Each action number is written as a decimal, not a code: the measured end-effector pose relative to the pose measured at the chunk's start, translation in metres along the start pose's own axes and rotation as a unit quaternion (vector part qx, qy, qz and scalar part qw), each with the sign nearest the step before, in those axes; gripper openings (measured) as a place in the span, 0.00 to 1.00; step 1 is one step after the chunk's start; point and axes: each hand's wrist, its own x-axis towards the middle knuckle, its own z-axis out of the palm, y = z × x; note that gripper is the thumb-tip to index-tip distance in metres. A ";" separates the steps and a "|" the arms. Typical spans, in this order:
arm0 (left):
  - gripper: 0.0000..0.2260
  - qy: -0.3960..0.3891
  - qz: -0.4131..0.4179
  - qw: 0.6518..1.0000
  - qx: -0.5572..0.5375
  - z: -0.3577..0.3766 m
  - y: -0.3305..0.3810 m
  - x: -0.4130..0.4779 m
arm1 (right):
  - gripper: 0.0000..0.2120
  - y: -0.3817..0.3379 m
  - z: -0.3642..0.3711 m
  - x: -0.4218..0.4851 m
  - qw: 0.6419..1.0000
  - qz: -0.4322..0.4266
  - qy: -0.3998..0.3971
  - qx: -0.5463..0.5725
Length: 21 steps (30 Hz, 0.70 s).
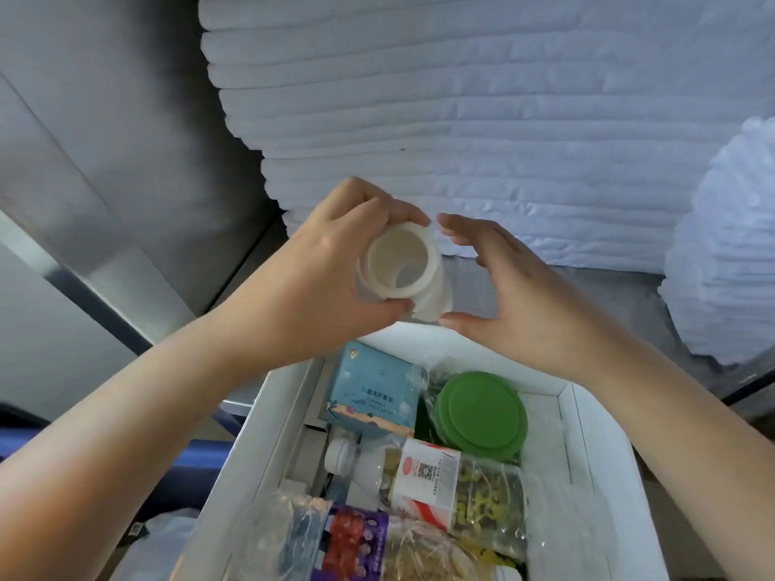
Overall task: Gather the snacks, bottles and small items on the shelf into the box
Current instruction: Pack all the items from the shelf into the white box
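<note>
Stacked white pads (461, 119) fill the upper part of the frame, resting on a grey metal shelf (608, 295), with a fluffy white bundle (734, 245) at the right edge.

At the centre I hold what look like white tape rolls (402, 272), pressed end to end, their hollow core turned toward me. They hang in the air just above the far rim of the box (587, 434), not yet inside it. My left hand (323, 270) wraps them from the left, fingers over the top and thumb underneath, so the stack stays together as one piece. My right hand (511, 295) sits just beside their far end, fingers spread and loosely curved, gripping nothing. I judge it is there to steady the outer roll should it slide off, though I cannot tell whether a fingertip touches it.

Below, in the lower half of the frame, the box already holds a blue carton (377, 392) at its far left, a green lid (482, 413) to the right of it, a white-capped bottle (423, 475) lying on its side nearer me, and a purple snack packet (360, 543) nearest. Little free room shows, so the rolls likely need a gap near the carton.
</note>
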 end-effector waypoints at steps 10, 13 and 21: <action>0.26 -0.112 0.000 0.987 -0.119 0.042 0.004 -0.035 | 0.29 -0.003 -0.011 -0.052 0.988 0.006 -0.149 -0.037; 0.26 -0.129 -0.015 0.989 -0.070 0.054 -0.002 -0.040 | 0.28 0.000 -0.007 -0.057 0.982 0.010 -0.170 -0.081; 0.24 -0.143 0.010 0.988 0.051 0.052 -0.008 -0.039 | 0.29 -0.006 0.000 -0.058 0.979 -0.001 -0.156 -0.134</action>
